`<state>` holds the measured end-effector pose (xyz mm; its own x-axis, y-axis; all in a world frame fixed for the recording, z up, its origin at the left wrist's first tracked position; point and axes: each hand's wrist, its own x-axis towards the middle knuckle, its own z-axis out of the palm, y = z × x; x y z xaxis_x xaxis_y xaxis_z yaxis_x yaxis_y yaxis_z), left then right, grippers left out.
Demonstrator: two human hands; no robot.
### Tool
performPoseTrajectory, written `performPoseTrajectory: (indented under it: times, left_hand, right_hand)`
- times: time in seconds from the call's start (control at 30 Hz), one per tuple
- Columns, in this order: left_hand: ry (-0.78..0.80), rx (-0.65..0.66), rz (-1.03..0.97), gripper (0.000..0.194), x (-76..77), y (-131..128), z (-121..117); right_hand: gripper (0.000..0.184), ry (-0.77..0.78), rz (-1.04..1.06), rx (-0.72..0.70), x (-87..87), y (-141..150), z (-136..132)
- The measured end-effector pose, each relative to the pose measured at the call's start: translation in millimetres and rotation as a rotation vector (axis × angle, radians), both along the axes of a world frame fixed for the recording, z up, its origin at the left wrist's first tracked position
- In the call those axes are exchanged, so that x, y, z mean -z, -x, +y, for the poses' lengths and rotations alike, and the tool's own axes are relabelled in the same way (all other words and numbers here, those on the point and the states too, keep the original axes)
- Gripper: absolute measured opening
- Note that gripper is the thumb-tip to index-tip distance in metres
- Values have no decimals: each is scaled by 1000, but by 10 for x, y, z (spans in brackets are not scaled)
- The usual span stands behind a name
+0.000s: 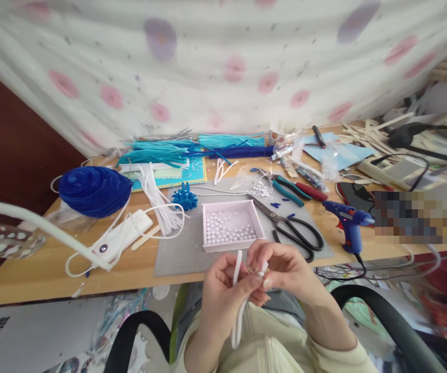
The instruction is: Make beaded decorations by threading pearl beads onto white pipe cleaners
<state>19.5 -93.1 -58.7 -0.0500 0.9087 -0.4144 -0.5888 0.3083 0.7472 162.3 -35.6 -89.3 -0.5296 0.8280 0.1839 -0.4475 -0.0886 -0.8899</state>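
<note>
My left hand (225, 292) is closed around a white fuzzy pipe cleaner (238, 298) that runs up past my fingers and hangs down toward my lap. My right hand (281, 269) meets it just above, fingertips pinched at the pipe cleaner's upper part, with a small pale bit at the tips that I cannot make out. Both hands hover at the table's near edge, just below a white shallow tray (232, 226) holding several white pearl beads.
Black scissors (291, 228) lie right of the tray on a grey mat (184, 248). A blue glue gun (348, 223) stands further right, its cord trailing. A blue pompom ball (93, 190), white strips, teal and blue pipe cleaners, pliers (297, 190) and a lamp arm (40, 225) fill the table.
</note>
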Motion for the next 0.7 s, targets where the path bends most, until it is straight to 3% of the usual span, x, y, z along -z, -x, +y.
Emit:
performPoseTrajectory:
  times: [0.3,0.4,0.53,0.67,0.7]
  left_hand:
    - [-38,79,32,45,96,60,41]
    - [-53,89,21,46,117,85,55]
    - [-75,95,30,45,143,137,71]
    - [-79,82,69,44,177,217,71]
    - [-88,80,78,45,185,243,67]
  right_hand:
    - [12,-65,-77,72,16,-5,-26]
    - [15,-171,-191,194,-36,-78,70]
    - [9,-464,-651,395,-225,-110,428]
    - [16,-808,-1418,188,-363,182,793]
    - [18,-845,-1526,141,-364,287,849]
